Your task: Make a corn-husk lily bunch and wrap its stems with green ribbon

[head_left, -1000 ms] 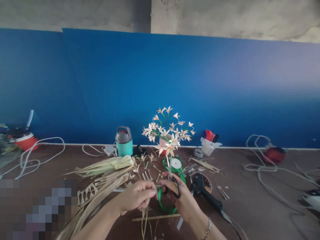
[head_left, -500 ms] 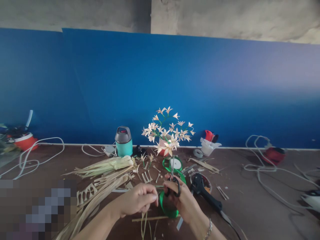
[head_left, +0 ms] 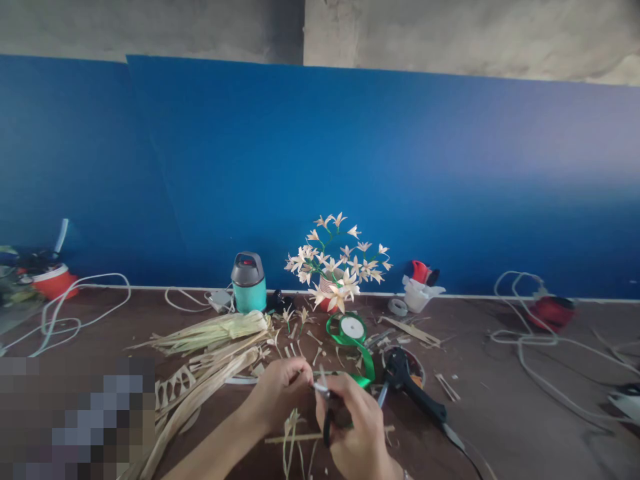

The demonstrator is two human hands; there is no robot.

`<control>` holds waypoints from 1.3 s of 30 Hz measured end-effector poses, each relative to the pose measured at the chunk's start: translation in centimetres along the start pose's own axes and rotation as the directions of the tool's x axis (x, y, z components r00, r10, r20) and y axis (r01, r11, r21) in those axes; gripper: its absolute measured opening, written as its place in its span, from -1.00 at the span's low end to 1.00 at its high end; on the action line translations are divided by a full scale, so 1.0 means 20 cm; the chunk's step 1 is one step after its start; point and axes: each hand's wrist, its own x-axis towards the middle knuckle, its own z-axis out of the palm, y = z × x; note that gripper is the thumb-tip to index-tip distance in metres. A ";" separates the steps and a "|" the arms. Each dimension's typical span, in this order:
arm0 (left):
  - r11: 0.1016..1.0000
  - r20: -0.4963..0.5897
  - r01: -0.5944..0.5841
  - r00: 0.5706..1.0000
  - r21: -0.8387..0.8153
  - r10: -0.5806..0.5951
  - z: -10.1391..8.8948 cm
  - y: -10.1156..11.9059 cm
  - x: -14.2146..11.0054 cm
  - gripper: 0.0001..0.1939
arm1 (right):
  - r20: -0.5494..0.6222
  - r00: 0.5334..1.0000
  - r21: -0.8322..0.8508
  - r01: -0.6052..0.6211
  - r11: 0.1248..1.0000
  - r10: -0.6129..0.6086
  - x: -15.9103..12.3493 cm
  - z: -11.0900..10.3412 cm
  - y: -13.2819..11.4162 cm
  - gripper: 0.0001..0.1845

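My right hand (head_left: 354, 420) grips a pair of scissors (head_left: 328, 427) with black handles, the blades pointing up and left toward my left fingertips. My left hand (head_left: 283, 393) is closed in a pinch just left of the blades; what it pinches is too small to make out. Behind the hands, green ribbon (head_left: 369, 365) trails from a white-centred spool (head_left: 353, 327). Pale star-shaped flowers (head_left: 330, 265) on green stems stand in a striped pot (head_left: 327, 287) farther back. Below the hands lie thin straw-like strips (head_left: 290, 433) and a thin stick (head_left: 280, 439).
A black glue gun (head_left: 417, 393) lies to the right by a round container (head_left: 419, 367) of scraps. Dried husks (head_left: 220, 330) spread out at left. A teal-and-grey jug (head_left: 249, 283), a white tub (head_left: 419, 297) and cables (head_left: 520, 340) sit toward the blue wall (head_left: 300, 167).
My right hand has turned, swinging the scissors from upright to tilted left, and their blades have come to my left fingertips. The green ribbon loop by my right hand is no longer visible.
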 end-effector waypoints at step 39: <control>0.993 -0.219 -0.051 0.973 0.108 0.074 -0.02 0.01 -0.01 -0.80 | 0.517 0.678 0.167 -0.679 0.715 0.522 0.06 0.01 0.14 -0.69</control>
